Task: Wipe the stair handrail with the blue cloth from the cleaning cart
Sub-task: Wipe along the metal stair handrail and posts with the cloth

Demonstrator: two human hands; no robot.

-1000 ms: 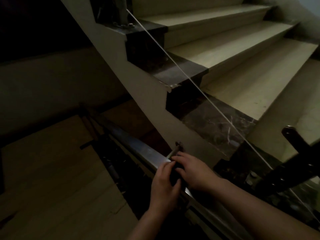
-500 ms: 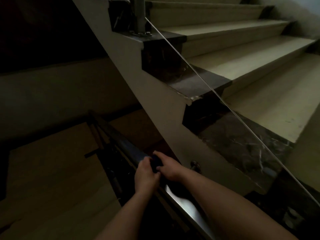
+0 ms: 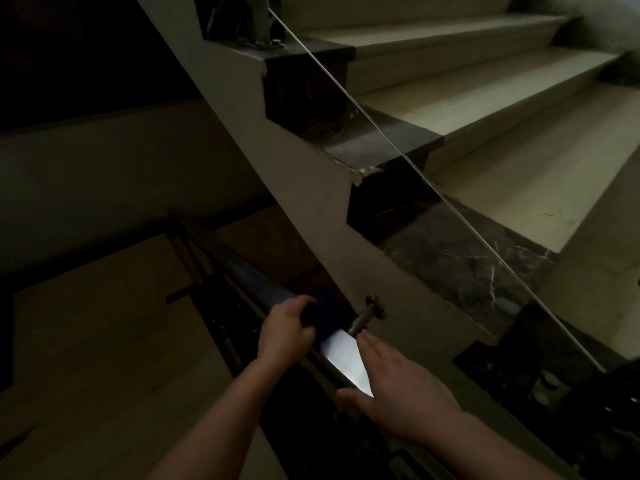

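One hand on cloth: my left hand (image 3: 285,332) clamps blue cloth (image 3: 323,315) around handrail (image 3: 341,358). My right hand (image 3: 398,382) open, fingers spread, resting on rail just below cloth. Wiping underway, judging by grip; rail stretch beyond cloth looks left to do. Rail long axis runs diagonal, descending up-left into dark from near me. Bracket (image 3: 369,311) just beside cloth.

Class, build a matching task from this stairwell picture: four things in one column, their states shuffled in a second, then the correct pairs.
Things
1. left hand
2. right hand
3. blue cloth
4. handrail

States
A. wrapped around the rail
B. open, fingers spread
C. shiny metal, sloping down
D. closed on the cloth

Pairs: 1-D, 2-B, 3-A, 4-C
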